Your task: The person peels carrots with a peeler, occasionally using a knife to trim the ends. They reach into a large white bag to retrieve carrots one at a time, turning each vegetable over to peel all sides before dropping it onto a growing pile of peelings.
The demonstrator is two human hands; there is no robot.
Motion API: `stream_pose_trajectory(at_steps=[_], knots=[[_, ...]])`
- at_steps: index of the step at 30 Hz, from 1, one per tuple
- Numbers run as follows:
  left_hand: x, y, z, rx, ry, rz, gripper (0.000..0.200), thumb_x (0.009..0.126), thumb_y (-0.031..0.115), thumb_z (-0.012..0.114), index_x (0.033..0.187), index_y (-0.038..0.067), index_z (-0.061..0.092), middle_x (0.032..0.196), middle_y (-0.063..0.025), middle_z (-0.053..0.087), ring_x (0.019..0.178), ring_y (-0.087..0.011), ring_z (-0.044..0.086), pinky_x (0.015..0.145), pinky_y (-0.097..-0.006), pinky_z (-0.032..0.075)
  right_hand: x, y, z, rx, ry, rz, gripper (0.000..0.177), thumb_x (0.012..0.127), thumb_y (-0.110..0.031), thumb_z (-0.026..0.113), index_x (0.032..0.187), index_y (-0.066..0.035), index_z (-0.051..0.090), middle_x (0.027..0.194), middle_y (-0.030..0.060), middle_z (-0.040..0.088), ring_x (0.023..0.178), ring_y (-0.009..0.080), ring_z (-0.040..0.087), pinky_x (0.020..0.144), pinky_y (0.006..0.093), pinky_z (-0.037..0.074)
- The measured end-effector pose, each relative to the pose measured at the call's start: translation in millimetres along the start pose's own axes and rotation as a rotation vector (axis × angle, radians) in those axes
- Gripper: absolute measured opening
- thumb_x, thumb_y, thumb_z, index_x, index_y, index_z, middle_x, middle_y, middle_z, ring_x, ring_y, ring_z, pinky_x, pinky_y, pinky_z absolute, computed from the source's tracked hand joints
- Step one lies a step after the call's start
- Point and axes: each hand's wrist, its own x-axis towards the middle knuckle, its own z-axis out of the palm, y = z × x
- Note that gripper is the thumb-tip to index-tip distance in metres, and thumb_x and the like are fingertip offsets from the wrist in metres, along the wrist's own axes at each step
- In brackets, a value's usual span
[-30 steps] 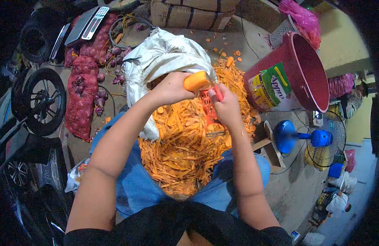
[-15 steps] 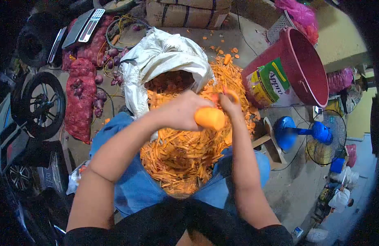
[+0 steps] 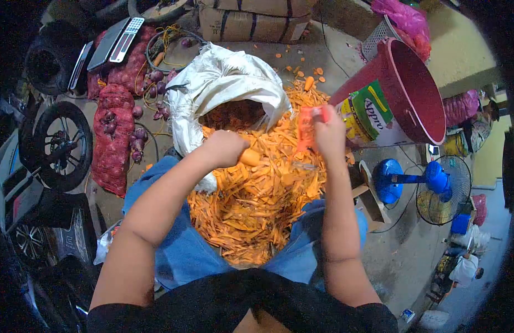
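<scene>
Near the middle of the view, my left hand (image 3: 226,149) is closed around an orange carrot (image 3: 249,157), whose end sticks out to the right. My right hand (image 3: 329,133) grips a red peeler (image 3: 308,130), blurred by motion, to the right of the carrot and apart from it. Below both hands lies a large heap of orange peelings (image 3: 246,216) between my knees. Behind my left hand, a white sack (image 3: 212,75) stands open with reddish-brown contents inside.
A maroon bucket (image 3: 401,94) leans at the right, near a blue fan (image 3: 434,180). Red net sacks of onions (image 3: 109,150) lie at the left beside a wheel (image 3: 62,144). Strapped cartons (image 3: 251,25) stand at the back. A person (image 3: 465,269) is far off at the right.
My left hand has moved left with the carrot. My right hand has moved slightly right and up, and the peeler is now apart from the carrot.
</scene>
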Motion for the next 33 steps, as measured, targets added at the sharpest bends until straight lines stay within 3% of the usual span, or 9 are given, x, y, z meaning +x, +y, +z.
stream_pose_trajectory(at_steps=[5, 12, 14, 16, 18, 21, 25, 30, 33], knots=[[22, 21, 49, 0.279, -0.498, 0.007, 0.023, 0.064, 0.014, 0.053, 0.086, 0.011, 0.058, 0.090, -0.0048, 0.056, 0.087, -0.0220, 0.052, 0.075, -0.0475, 0.035, 5, 12, -78, 0.114, 0.450, -0.258, 0.023, 0.077, -0.025, 0.048, 0.076, -0.002, 0.050, 0.067, 0.0109, 0.052, 0.056, 0.0181, 0.048, 0.051, 0.0298, 0.038], [82, 68, 45, 0.472, -0.662, 0.097, 0.032, 0.067, 0.023, 0.052, 0.096, 0.010, 0.054, 0.104, -0.0082, 0.050, 0.101, -0.0239, 0.043, 0.081, -0.0622, 0.017, -7, 62, -157, 1.170, 0.639, 0.156, 0.017, 0.077, -0.017, 0.049, 0.084, -0.002, 0.049, 0.074, 0.0044, 0.051, 0.064, 0.0138, 0.050, 0.055, 0.0255, 0.041], [117, 86, 7, 0.356, 0.007, 0.055, 0.024, 0.069, 0.020, 0.049, 0.089, 0.009, 0.057, 0.098, -0.0067, 0.053, 0.096, -0.0220, 0.047, 0.084, -0.0629, 0.010, -6, 79, -160, 1.277, 0.660, 0.150, 0.024, 0.074, -0.021, 0.052, 0.084, 0.001, 0.049, 0.075, 0.0069, 0.051, 0.056, 0.0164, 0.051, 0.046, 0.0275, 0.044], [125, 143, -108, 0.751, 0.176, 0.279, 0.018, 0.068, 0.018, 0.046, 0.082, 0.010, 0.054, 0.081, -0.0025, 0.054, 0.076, -0.0201, 0.051, 0.083, -0.0621, 0.013, -13, 69, -167, 1.244, 0.654, 0.190, 0.021, 0.075, -0.020, 0.051, 0.085, -0.001, 0.049, 0.074, 0.0040, 0.050, 0.060, 0.0142, 0.049, 0.050, 0.0261, 0.041], [145, 170, -167, 0.590, 1.140, 0.441, 0.021, 0.066, 0.015, 0.048, 0.087, 0.013, 0.054, 0.083, -0.0049, 0.052, 0.088, -0.0210, 0.048, 0.082, -0.0598, 0.018, -14, 73, -170, 1.215, 0.643, 0.211, 0.018, 0.076, -0.020, 0.050, 0.086, -0.005, 0.049, 0.072, 0.0011, 0.048, 0.062, 0.0116, 0.047, 0.052, 0.0247, 0.038], [103, 208, -236, 0.433, 1.244, 0.333, 0.021, 0.067, 0.014, 0.050, 0.087, 0.008, 0.049, 0.092, -0.0095, 0.049, 0.092, -0.0242, 0.045, 0.084, -0.0533, 0.022, -18, 70, -171, 1.182, 0.612, 0.264, 0.019, 0.076, -0.021, 0.050, 0.086, -0.005, 0.050, 0.071, 0.0009, 0.048, 0.061, 0.0114, 0.047, 0.050, 0.0247, 0.038], [145, 173, -199, 0.266, 1.040, 0.487, 0.023, 0.064, 0.021, 0.050, 0.085, 0.010, 0.053, 0.085, -0.0083, 0.053, 0.083, -0.0235, 0.051, 0.075, -0.0514, 0.032, -13, 74, -166, 1.151, 0.592, 0.275, 0.020, 0.076, -0.023, 0.050, 0.085, -0.004, 0.051, 0.070, 0.0011, 0.048, 0.062, 0.0112, 0.048, 0.050, 0.0244, 0.038], [159, 26, -45, 0.034, -0.036, 0.209, 0.023, 0.068, 0.024, 0.048, 0.072, 0.002, 0.052, 0.070, -0.0141, 0.055, 0.067, -0.0285, 0.053, 0.059, -0.0370, 0.041, -3, 77, -152, 1.184, 0.580, 0.242, 0.022, 0.075, -0.023, 0.051, 0.086, -0.004, 0.051, 0.074, 0.0023, 0.050, 0.063, 0.0124, 0.049, 0.054, 0.0240, 0.040], [143, -48, 24, 0.002, -0.259, 0.003, 0.035, 0.070, 0.034, 0.047, 0.081, 0.002, 0.057, 0.084, -0.0160, 0.055, 0.078, -0.0284, 0.053, 0.070, -0.0357, 0.040, 5, 80, -140, 1.182, 0.526, 0.252, 0.024, 0.075, -0.022, 0.051, 0.088, -0.002, 0.051, 0.076, 0.0024, 0.051, 0.066, 0.0125, 0.050, 0.057, 0.0243, 0.041]])
